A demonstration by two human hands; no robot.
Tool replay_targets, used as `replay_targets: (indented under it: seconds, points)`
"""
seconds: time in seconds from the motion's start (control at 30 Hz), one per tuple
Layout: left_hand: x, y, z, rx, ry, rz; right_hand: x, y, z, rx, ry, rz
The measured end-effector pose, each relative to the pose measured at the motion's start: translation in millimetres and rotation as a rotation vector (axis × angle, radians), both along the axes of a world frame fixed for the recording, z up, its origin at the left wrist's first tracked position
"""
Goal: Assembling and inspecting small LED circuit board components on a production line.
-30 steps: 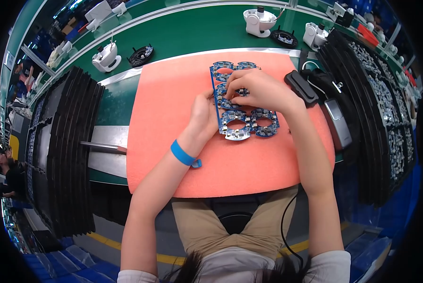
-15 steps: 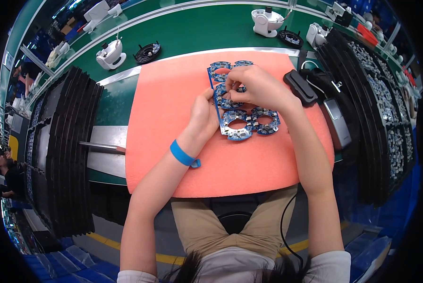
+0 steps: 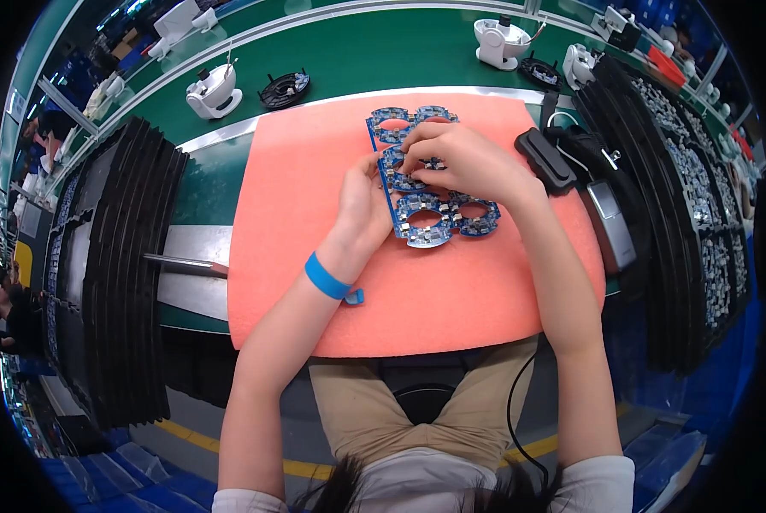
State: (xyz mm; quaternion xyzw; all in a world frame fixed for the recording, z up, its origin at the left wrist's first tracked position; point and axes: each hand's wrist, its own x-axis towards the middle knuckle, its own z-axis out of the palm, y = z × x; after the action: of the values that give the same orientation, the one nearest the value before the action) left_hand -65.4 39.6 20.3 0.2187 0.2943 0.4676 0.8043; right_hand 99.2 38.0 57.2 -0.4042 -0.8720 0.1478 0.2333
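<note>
Half-curled, our left hand (image 3: 363, 198) holds the left edge of the blue, ring-cut circuit-board panel (image 3: 416, 203) over the salmon-pink foam mat (image 3: 293, 209), wide leftward; our right hand (image 3: 462, 161) bends nearly-meeting fingers at the panel's middle, grip unclear.

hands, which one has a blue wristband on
The left hand, at the left edge of the circuit board, wears the blue wristband; the right hand wears none.
</note>
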Motion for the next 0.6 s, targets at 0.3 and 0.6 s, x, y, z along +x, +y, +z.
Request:
replay_targets:
  seconds: [0.3, 0.6]
  points:
    - [3, -2, 2, 0.029, 0.021, -0.095, -7, 5, -13, 0.136, 0.061, -0.104]
    - [8, -4, -2, 0.08, 0.082, -0.036, 8, -1, 8, 0.026, 0.053, 0.016]
